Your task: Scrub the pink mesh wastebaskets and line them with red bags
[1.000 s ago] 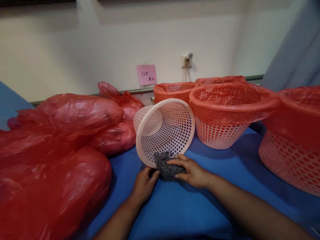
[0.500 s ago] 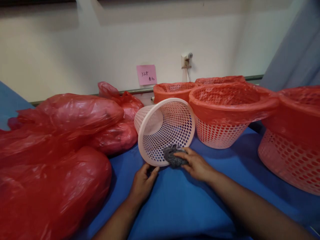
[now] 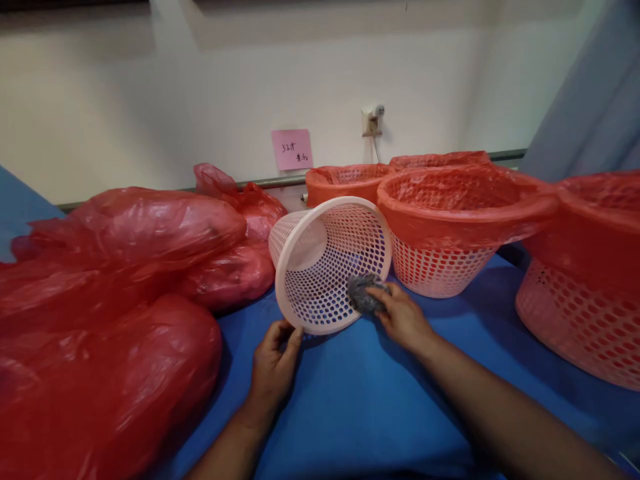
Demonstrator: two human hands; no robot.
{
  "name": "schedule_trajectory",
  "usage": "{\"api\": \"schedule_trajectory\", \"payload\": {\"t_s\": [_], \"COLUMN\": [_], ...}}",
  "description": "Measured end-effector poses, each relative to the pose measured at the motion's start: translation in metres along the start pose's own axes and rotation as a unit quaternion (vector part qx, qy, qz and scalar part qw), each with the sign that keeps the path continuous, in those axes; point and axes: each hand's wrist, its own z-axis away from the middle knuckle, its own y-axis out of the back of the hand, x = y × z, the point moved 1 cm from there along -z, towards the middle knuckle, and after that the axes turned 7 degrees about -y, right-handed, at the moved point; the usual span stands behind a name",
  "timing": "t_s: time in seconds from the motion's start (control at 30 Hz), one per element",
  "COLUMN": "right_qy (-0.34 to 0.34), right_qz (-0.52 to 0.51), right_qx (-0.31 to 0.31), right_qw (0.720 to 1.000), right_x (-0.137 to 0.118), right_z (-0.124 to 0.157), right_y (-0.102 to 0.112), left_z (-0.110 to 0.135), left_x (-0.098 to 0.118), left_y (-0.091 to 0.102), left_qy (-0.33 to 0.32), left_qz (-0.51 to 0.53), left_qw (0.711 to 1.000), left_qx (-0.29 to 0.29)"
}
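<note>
A pale pink perforated basket [image 3: 320, 267] lies on its side on the blue table [image 3: 360, 400], its mouth turned toward me. My right hand [image 3: 400, 317] is closed on a small dark grey scrubbing pad [image 3: 364, 295] and presses it against the lower right of the basket's rim. My left hand [image 3: 274, 363] rests on the table below the rim's lower left, fingers slightly spread and touching the rim's edge, holding nothing.
Bulging red plastic bags [image 3: 115, 280] fill the left side. Several upright baskets lined with red bags [image 3: 450, 220] stand at the back and right. A pink note [image 3: 293, 149] and a wall socket [image 3: 373, 120] are on the wall behind.
My right hand has carried the grey pad from the basket's bottom rim up and to the right along the rim. My left hand drew back slightly and opened.
</note>
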Motion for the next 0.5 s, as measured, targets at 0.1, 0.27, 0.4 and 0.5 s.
{"api": "schedule_trajectory", "payload": {"t_s": [0.1, 0.27, 0.4, 0.5], "right_qy": [0.075, 0.093, -0.003, -0.055], "right_qz": [-0.113, -0.192, -0.089, 0.001], "right_qx": [-0.138, -0.179, 0.032, 0.078], "right_qw": [0.981, 0.961, 0.995, 0.995], "right_x": [-0.02, -0.022, 0.007, 0.015], "right_z": [0.012, 0.014, -0.003, -0.007], "right_y": [-0.015, -0.023, -0.007, 0.002], "left_z": [0.001, 0.001, -0.001, -0.002], "left_x": [-0.005, -0.008, -0.001, 0.004], "left_y": [-0.009, -0.008, 0.003, 0.003], "left_qy": [0.02, 0.014, -0.008, -0.009], "left_qz": [-0.005, -0.022, -0.033, -0.031], "left_qw": [0.994, 0.993, 0.999, 0.999], "left_qx": [-0.111, -0.118, -0.017, -0.017]}}
